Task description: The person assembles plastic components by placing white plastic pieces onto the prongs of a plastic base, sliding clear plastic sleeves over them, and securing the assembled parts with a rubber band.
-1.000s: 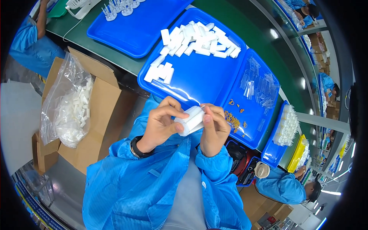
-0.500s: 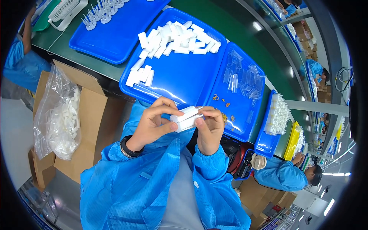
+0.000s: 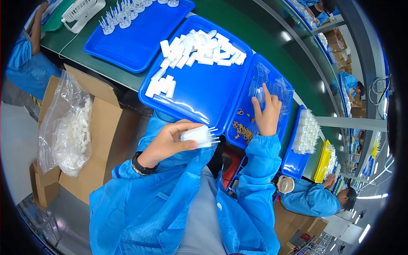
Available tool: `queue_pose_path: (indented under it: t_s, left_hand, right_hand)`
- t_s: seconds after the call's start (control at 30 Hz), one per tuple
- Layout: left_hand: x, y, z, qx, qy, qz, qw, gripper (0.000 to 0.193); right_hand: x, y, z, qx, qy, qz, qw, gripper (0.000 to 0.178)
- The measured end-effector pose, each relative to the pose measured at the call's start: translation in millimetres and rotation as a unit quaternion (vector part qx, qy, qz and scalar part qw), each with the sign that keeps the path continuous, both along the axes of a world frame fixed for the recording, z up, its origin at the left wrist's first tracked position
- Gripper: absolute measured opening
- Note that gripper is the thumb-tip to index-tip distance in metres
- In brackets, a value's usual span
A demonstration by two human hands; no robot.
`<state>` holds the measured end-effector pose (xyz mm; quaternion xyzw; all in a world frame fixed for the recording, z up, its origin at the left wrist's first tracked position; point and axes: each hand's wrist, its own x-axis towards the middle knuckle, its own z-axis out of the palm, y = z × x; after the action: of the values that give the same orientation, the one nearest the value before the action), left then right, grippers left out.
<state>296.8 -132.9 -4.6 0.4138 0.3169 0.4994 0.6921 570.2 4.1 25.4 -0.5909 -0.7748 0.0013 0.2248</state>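
My left hand (image 3: pixel 172 143) is closed around a bundle of white blocks (image 3: pixel 197 136) with thin clear prongs sticking out on its right side. The bundle is above my lap, in front of the large blue tray (image 3: pixel 187 106). Over a smaller blue tray (image 3: pixel 231 139) at the right, my right hand (image 3: pixel 268 114) is open, index finger and thumb spread. Its index fingertip is at the clear flat plastic pieces (image 3: pixel 278 87) there; whether it touches one I cannot tell. Small yellow-orange rings (image 3: pixel 242 131) lie nearer in the same tray.
Loose white blocks (image 3: pixel 208 46) lie in the large tray. Far left, another blue tray (image 3: pixel 114 53) bears pronged white bases (image 3: pixel 124 21). A carton (image 3: pixel 106 127) with a bag of white pieces (image 3: pixel 70 140) stands left. Right are finished-looking white units (image 3: pixel 307 131) and a co-worker (image 3: pixel 312 195).
My right hand has let go of the white bundle and moved right and away, over the clear pieces. My left hand keeps the bundle, whose prongs now show.
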Motion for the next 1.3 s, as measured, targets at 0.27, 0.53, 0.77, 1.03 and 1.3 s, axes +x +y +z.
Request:
queue_pose_path:
  t_s: [0.27, 0.53, 0.77, 1.03, 1.3]
  left_hand:
    - [-3.2, -4.1, 4.1, -0.060, -0.038, -0.021, 0.997, 0.048]
    - [-2.5, -0.8, -0.8, 0.020, -0.042, 0.023, 0.999, 0.035]
    - [1.5, 1.1, 3.4, 0.027, -0.023, 0.035, 0.999, 0.034]
    - [-2.0, 1.3, 9.3, -0.054, -0.066, -0.005, 0.996, 0.033]
    - [-2.5, 2.6, 5.2, -0.057, -0.064, -0.022, 0.996, 0.033]
  right_hand:
    - [17.6, 3.8, -12.3, 0.005, -0.077, 0.001, 0.997, 0.023]
    - [-20.2, -43.6, 42.1, -0.071, 0.286, 0.058, 0.954, 0.030]
    - [-52.0, -82.0, 59.2, -0.190, 0.374, 0.254, 0.871, 0.033]
    - [-62.0, -84.7, 46.4, -0.204, 0.396, 0.247, 0.860, 0.040]
    - [-78.6, -90.1, 53.3, -0.205, 0.410, 0.216, 0.862, 0.062]
